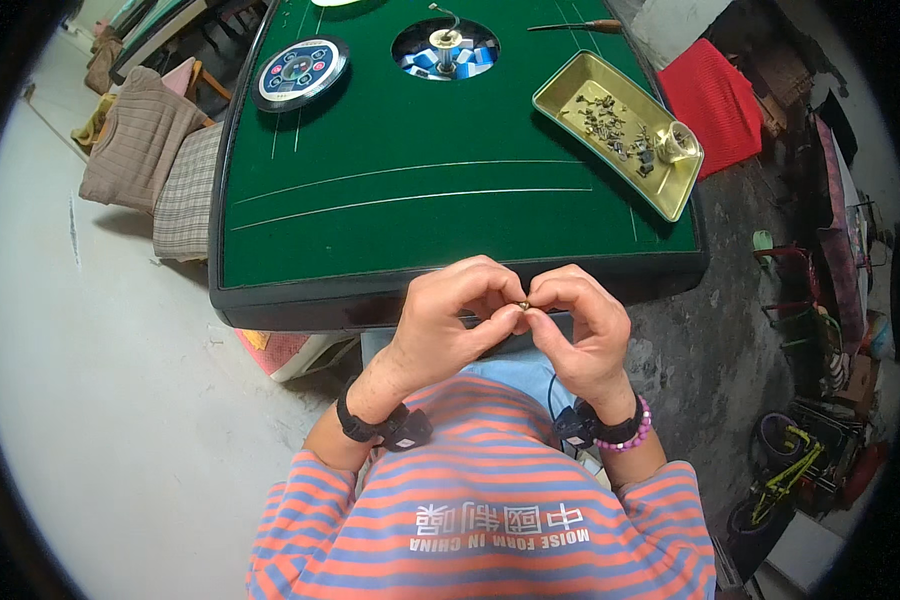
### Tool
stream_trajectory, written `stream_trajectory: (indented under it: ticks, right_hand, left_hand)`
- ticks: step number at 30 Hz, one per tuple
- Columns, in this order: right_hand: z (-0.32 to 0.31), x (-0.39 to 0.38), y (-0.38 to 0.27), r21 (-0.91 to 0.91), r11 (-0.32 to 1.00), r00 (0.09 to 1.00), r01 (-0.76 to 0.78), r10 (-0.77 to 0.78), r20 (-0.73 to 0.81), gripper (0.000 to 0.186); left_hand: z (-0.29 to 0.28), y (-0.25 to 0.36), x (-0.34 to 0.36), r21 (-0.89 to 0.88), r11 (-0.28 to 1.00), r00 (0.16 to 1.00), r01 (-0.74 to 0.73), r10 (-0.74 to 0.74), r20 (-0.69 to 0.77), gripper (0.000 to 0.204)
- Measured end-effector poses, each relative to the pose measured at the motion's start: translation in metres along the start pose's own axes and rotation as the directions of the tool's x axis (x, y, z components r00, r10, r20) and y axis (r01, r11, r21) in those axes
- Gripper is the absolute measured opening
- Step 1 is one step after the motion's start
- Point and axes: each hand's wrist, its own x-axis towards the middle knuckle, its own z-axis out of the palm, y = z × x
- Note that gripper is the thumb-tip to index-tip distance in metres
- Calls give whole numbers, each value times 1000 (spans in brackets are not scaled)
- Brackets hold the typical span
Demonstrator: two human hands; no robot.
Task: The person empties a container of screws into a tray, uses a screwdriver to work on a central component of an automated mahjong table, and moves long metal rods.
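Observation:
In front of my chest, just off the near edge of the table, both hands meet at the fingertips. My left hand (460, 310) and my right hand (585, 325) are closed in a pinch around a tiny brass-coloured metal piece (523, 305); it is too small to tell its exact kind. Beyond them lies the green felt mahjong table (410, 240) with a black padded rim. At its right side rests a gold-coloured tray (570, 100) of small loose screws and metal bits (615, 130), with a small clear cup (677, 143) in its right end.
A round control panel (302, 70) lies loose at the far left of the felt. Blue and white tiles (470, 62) show in the central hole around a metal post (447, 52). A wooden-handled screwdriver (595, 26) lies far right. Cushioned chairs (140, 140) and a red cloth (710, 105) flank the table.

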Motion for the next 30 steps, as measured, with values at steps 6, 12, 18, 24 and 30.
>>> stream_trajectory:
  ticks: [6, 12, 18, 24, 30]
  right_hand:
    - [2, -8, 1, 342, 902, 964, -265, 261, 56, 8]
    - [4, -9, 0, 425, 836, 935, -348, 343, 91, 7]
    - [-2, -8, 6, 542, 746, 913, -386, 394, 107, 9]
    - [-18, -8, 23, 617, 606, 844, -502, 500, 195, 13]
    - [-52, -2, 58, 658, 549, 809, -515, 565, 162, 12]
  left_hand:
    - [-1, 2, -2, 119, 988, 994, -101, 104, -18, 15]
    - [-5, 0, -3, 134, 986, 995, -98, 99, 1, 16]
    - [5, -4, 6, 54, 998, 1000, -26, 26, 0, 15]
    - [16, -13, 29, 305, 922, 970, -240, 236, 49, 19]
    - [40, -31, 75, 333, 905, 961, -265, 218, 172, 20]
